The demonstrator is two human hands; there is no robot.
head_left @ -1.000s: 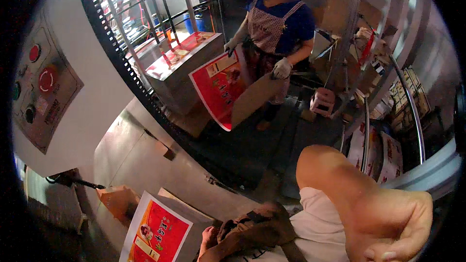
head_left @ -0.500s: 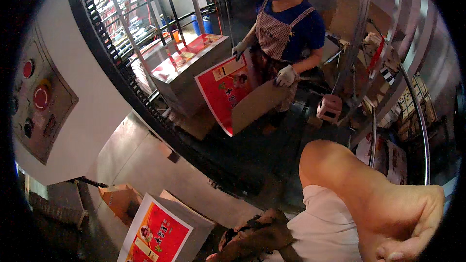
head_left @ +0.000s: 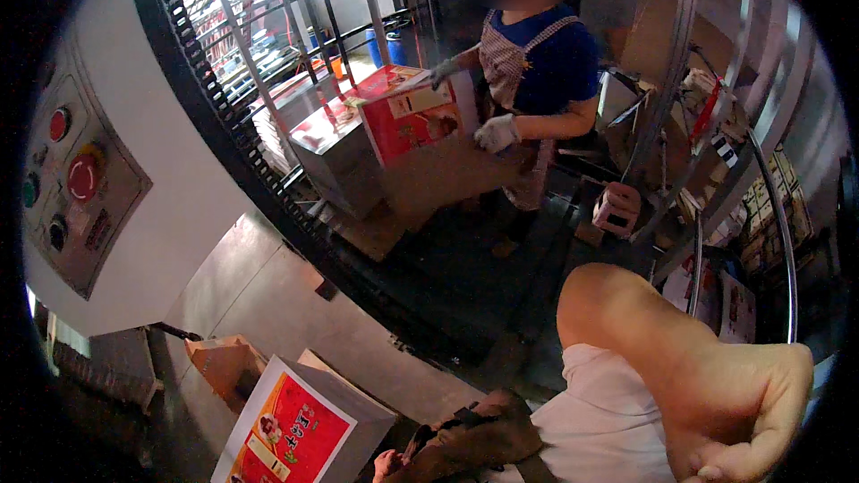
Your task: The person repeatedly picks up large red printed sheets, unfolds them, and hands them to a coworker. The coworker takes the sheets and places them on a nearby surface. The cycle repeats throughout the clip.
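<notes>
At the lower right my bare right forearm is bent, and my right hand (head_left: 752, 416) has its fingers curled inward. Whatever those fingers may hold is hidden. A small bit of skin at the bottom edge, beside bunched brown cloth (head_left: 483, 434), seems to be my left hand (head_left: 386, 464); its fingers cannot be made out. Nearest to it is a stack with a red printed sheet (head_left: 300, 425) on top. Farther off, a co-worker in a checked apron (head_left: 506, 58) holds a large red printed sheet (head_left: 403, 130) in gloved hands, beside a tall grey-sided stack (head_left: 335, 170).
A white panel with push buttons (head_left: 85, 177) fills the left. Black machine framing (head_left: 242, 161) with a chain runs diagonally across. A pink stool (head_left: 616, 208), metal posts and a curved rail (head_left: 780, 206) stand at right. A cardboard box (head_left: 224, 367) sits lower left.
The co-worker's sheet has moved up and toward the tall stack, its front edge now against the stack. My right arm keeps nearly the same pose; the view has shifted slightly.
</notes>
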